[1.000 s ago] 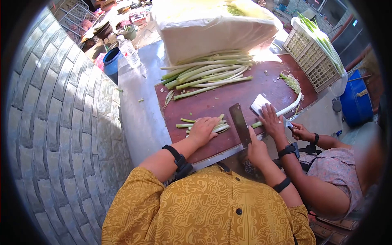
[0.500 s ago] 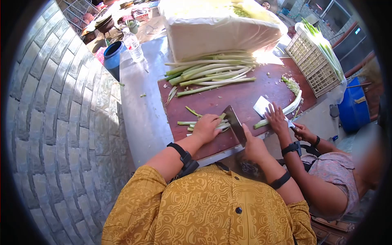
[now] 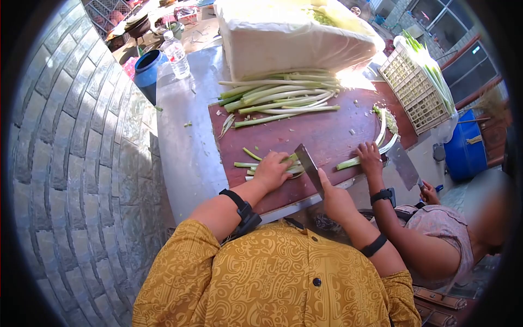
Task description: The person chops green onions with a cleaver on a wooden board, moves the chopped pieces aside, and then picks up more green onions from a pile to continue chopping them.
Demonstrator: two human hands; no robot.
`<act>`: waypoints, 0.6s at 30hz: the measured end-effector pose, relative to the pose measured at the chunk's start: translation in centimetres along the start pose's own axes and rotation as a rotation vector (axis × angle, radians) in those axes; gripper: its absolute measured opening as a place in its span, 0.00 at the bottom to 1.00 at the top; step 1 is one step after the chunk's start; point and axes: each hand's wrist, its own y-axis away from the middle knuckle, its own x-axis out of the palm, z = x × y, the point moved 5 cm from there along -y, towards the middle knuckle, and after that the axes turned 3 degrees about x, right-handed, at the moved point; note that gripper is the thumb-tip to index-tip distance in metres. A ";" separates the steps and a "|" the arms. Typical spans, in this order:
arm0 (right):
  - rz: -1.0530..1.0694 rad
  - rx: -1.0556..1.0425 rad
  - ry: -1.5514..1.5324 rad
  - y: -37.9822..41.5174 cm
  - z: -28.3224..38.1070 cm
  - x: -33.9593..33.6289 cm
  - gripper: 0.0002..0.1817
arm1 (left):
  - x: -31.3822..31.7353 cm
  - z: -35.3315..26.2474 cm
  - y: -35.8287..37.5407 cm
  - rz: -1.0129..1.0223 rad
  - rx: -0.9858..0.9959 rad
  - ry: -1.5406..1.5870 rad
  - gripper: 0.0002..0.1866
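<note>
My left hand presses on a small bunch of cut green onions near the front of the reddish-brown cutting board, its fingers curled over the stalks. In my right hand is the handle of a cleaver. Its blade stands on edge beside my left fingertips, at the right end of the bunch. Part of the bunch is hidden beneath my left hand. Farther back on the board lies a pile of long green onions.
At right, a co-worker's hand rests on green onion stalks; their other hand holds a second cleaver. A white foam box, a plastic crate and a water bottle stand around the board. A brick wall rises at left.
The co-worker's cleaver has moved right, off the stalks and past the board's edge. Their other hand has curled over the stalks. My hands and cleaver are nearly where they were.
</note>
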 end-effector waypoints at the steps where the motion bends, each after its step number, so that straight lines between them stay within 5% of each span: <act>1: 0.007 0.003 0.006 0.0 -0.1 0.1 0.44 | 0.1 0.0 0.1 -0.012 0.006 0.004 0.21; 18: 0.059 -0.011 0.005 -1.3 1.2 -0.9 0.46 | -0.2 0.0 -0.5 -0.049 -0.020 0.015 0.11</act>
